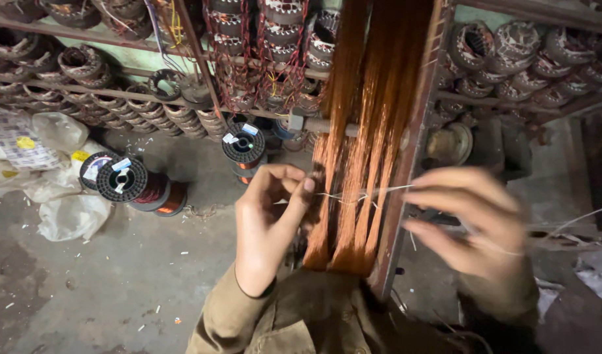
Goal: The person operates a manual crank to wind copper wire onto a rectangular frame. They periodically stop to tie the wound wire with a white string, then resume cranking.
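Plastic bags [65, 190]: white and crumpled, lying on the floor [117, 282] at the far left, by the wall.
Wire spools [127, 183]: black round reels with red-brown wire, lying on the floor just beside the bags. One more spool [243, 145] stands further right, near the copper wires.
Shelves [72, 82]: long rails along the back, full of round wound motor parts [78, 62], row after row.
Left hand [268, 219]: fingers bent and pinched together on the white thread [343, 196], right at the left edge of the copper bundle. The thumb presses against the fingertips.
Copper wire bundle [360, 151]: many thin orange wires hanging down in long bands in the middle, in front of the person's lap. The bands sit close beside each other and end in a loop at the bottom.
White thread: it runs across the copper bands, from one hand to the other, and looks pulled tight. A small knot or twist seems to sit on the bands.
Wooden frame bar [409, 157]: a slanted bar just right of the copper bands.
Right hand [474, 219]: blurry, fingers curled, seems to grip the other end of the thread, well apart from the left hand.
How far: I think the thread is already around the bands and is being drawn tight. The tie does not look finished, since both ends are held.
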